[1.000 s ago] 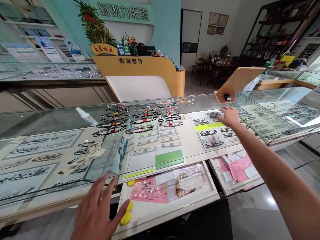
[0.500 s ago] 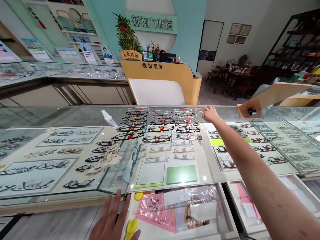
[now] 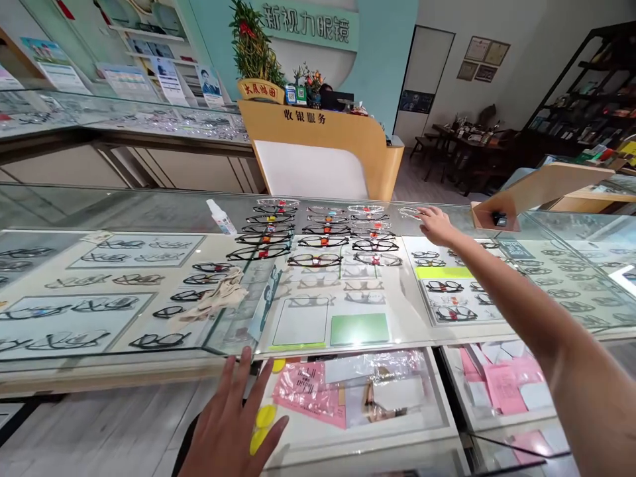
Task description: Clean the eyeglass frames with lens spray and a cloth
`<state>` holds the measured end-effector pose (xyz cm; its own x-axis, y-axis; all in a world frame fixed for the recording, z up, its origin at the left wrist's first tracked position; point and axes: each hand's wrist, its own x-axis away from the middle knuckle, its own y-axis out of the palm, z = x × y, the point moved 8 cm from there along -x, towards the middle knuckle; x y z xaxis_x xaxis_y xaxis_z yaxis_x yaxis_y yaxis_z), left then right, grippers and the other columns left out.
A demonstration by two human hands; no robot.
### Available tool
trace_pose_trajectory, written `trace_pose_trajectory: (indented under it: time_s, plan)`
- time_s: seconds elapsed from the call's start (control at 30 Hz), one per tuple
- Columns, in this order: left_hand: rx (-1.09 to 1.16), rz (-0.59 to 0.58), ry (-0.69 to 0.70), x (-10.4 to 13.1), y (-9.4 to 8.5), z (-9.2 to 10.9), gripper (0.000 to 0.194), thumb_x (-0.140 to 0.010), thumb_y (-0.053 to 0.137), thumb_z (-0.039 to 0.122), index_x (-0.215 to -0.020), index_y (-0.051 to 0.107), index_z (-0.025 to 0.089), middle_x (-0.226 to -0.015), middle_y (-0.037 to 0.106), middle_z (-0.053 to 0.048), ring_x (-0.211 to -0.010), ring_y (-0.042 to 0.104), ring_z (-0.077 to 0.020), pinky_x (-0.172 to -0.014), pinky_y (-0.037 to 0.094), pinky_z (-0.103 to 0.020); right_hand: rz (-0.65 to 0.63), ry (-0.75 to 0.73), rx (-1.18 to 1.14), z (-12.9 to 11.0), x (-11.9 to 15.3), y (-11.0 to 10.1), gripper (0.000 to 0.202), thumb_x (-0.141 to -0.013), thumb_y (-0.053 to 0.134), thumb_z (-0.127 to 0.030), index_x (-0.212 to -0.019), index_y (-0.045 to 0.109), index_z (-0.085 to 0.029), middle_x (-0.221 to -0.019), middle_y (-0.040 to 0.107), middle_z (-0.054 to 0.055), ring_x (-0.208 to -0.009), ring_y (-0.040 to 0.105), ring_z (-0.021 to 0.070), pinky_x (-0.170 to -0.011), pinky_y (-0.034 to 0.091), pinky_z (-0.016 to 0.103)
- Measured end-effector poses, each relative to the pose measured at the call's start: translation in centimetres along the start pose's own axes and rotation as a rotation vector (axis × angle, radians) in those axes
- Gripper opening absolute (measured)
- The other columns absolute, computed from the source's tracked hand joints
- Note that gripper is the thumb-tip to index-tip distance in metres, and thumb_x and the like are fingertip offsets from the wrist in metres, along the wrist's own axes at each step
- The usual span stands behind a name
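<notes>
Head view: reaching with the right hand [image 3: 437, 226] to the far side of the glass display counter [image 3: 169, 209], arm stretched out, fingers bent, fingertips right at one end of the clear-framed eyeglasses [image 3: 410, 212]. Cannot tell whether pinched there or only touched, nor whether lifted off the glass. Well to the right of the three columns of eyeglasses [image 3: 325, 242] on the countertop, level with the farthest pairs. Mostly dark rims in those columns, with small red, orange or yellow tags at many bridges.

Nearer, with the left hand [image 3: 228, 417] spread wide, fingers and thumb well apart and gripping nothing, palm down just by the counter's front edge. Beside the thumb, yellow round pieces [image 3: 265, 416]; just right of these, in the open drawer [image 3: 441, 394], a pink plastic packet [image 3: 308, 394]. Farther right, more pink packets in a second drawer [image 3: 501, 424].

Left of the columns, a white spray bottle [image 3: 220, 218], tilted in view; nearer, a crumpled beige cloth [image 3: 216, 301]. Right of the reaching hand, a tilted wooden stand [image 3: 541, 192]. Behind the counter, a wooden cashier desk [image 3: 318, 132].
</notes>
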<state>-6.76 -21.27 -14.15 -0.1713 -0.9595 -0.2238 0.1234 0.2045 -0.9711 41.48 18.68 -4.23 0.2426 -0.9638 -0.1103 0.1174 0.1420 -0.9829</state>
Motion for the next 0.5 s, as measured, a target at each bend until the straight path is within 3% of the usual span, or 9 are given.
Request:
trace_pose_trajectory:
  time_s: [0.13, 0.23, 0.3, 0.4, 0.5]
  plan:
    - [0.046, -0.046, -0.021, -0.3, 0.4, -0.3, 0.086, -0.112, 0.045, 0.059, -0.186, 0.018, 0.026, -0.193, 0.011, -0.018, -0.177, 0.014, -0.0485, -0.122, 0.05, -0.066, 0.092, -0.219, -0.126, -0.8, 11.9, -5.6, 0.059, -0.113, 0.039, -0.031, -0.169, 0.054, -0.024, -0.183, 0.045, 0.012, -0.17, 0.035, 0.043, -0.131, 0.041, 0.074]
    - [0.058, -0.065, 0.035, -0.5, 1.0, -0.5, 0.088, -0.109, 0.047, 0.065, -0.183, 0.032, 0.021, -0.193, 0.011, -0.019, -0.176, 0.016, -0.0508, -0.122, 0.05, -0.069, 0.04, -0.332, -0.236, -2.5, 22.7, -10.3, 0.062, -0.117, 0.036, -0.034, -0.179, 0.035, -0.039, -0.187, 0.039, 0.002, -0.176, 0.029, 0.0341, -0.138, 0.037, 0.069]
    - [0.072, -0.073, 0.07, -0.7, 1.4, -0.6, 0.089, -0.108, 0.048, 0.069, -0.181, 0.038, 0.02, -0.193, 0.008, -0.018, -0.176, 0.015, -0.0525, -0.122, 0.049, -0.071, -0.061, -0.375, -0.325, -3.9, 29.4, -12.5, 0.067, -0.118, 0.037, -0.035, -0.182, 0.024, -0.049, -0.19, 0.034, -0.004, -0.178, 0.027, 0.0295, -0.14, 0.038, 0.064]
    - [0.108, -0.082, 0.071, -1.2, 1.9, -1.0, 0.089, -0.108, 0.046, 0.07, -0.18, 0.04, 0.019, -0.193, 0.006, -0.017, -0.176, 0.011, -0.0534, -0.125, 0.045, -0.075, -0.315, -0.33, -0.417, -4.9, 37.6, -12.6, 0.068, -0.117, 0.045, -0.044, -0.181, 0.023, -0.055, -0.188, 0.038, -0.008, -0.177, 0.031, 0.0301, -0.137, 0.046, 0.057]
    - [0.155, -0.095, 0.086, -1.8, 2.3, -0.6, 0.093, -0.107, 0.044, 0.071, -0.181, 0.036, 0.015, -0.193, 0.008, -0.02, -0.176, 0.003, -0.0567, -0.128, 0.036, -0.082, -0.538, -0.218, -0.475, -4.4, 42.7, -9.0, 0.065, -0.117, 0.046, -0.049, -0.18, 0.034, -0.049, -0.187, 0.04, -0.003, -0.175, 0.033, 0.0356, -0.138, 0.044, 0.06]
